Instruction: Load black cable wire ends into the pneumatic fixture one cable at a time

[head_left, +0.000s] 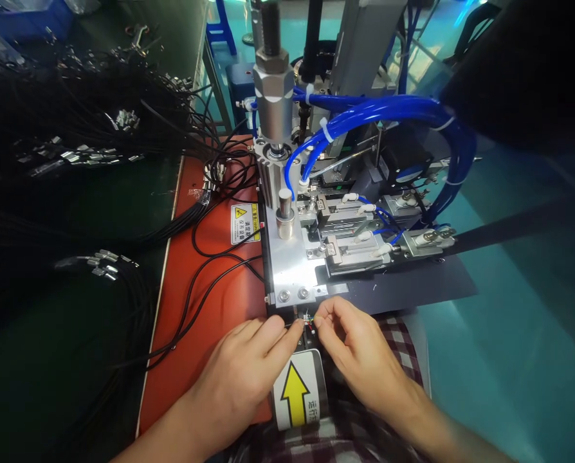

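Note:
Several thin coloured wires [309,319], with red, green and white among them, sit at the front slot of the metal press fixture. The thumb of my left hand [251,366] presses at their left side, its other fingers curled; what lies beneath them is hidden. From the right, my right hand [359,347] pinches the wires between thumb and forefinger. Just behind both hands is the bright metal plate [292,257] of the machine. A white label with a yellow arrow [296,392] is on the part below my fingertips.
Bundles of black cables [181,218] with metal ends lie to the left and run over the red board [210,283]. A vertical metal cylinder [275,103] stands over the fixture. Small pneumatic slides [357,251] and looping blue air hoses [388,109] fill its right side.

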The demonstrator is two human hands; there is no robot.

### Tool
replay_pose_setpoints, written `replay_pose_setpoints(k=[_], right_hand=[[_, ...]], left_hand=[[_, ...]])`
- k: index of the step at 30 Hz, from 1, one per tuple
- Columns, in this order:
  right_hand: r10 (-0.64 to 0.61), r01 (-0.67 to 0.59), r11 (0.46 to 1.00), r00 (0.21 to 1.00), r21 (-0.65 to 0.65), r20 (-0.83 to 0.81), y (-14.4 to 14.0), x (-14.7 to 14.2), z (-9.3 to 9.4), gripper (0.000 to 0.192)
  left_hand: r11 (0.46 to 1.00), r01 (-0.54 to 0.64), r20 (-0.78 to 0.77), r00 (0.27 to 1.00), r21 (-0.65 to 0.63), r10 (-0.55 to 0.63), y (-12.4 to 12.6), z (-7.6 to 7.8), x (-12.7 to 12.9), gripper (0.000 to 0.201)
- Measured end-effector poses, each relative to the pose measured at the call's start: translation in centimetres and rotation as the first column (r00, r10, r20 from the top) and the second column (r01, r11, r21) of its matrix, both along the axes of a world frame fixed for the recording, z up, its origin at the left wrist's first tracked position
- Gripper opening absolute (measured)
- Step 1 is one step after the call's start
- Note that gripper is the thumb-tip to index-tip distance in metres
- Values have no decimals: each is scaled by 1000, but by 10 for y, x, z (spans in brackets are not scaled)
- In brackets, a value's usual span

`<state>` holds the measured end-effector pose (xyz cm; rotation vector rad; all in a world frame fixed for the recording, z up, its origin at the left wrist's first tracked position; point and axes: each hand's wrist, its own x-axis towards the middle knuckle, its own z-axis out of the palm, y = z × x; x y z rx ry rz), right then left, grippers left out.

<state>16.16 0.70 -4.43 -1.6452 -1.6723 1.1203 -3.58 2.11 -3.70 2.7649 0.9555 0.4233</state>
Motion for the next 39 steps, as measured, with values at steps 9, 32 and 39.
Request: replay_pose_setpoints(k=[9, 32, 39], right_hand=[[8, -7, 999, 1000, 54, -17, 1, 2, 3, 12], [10, -9, 1000, 997, -8, 71, 5, -3, 6, 16], [17, -19, 1000, 997, 23, 76, 0, -2, 4, 14]], left_hand=[[1000, -5, 16, 1000, 9, 5, 1, -1, -1, 35], [1000, 8, -10, 1000, 9, -7, 0, -1, 0, 38], [1000, 11, -15, 1000, -19, -11, -1, -1, -1, 40]])
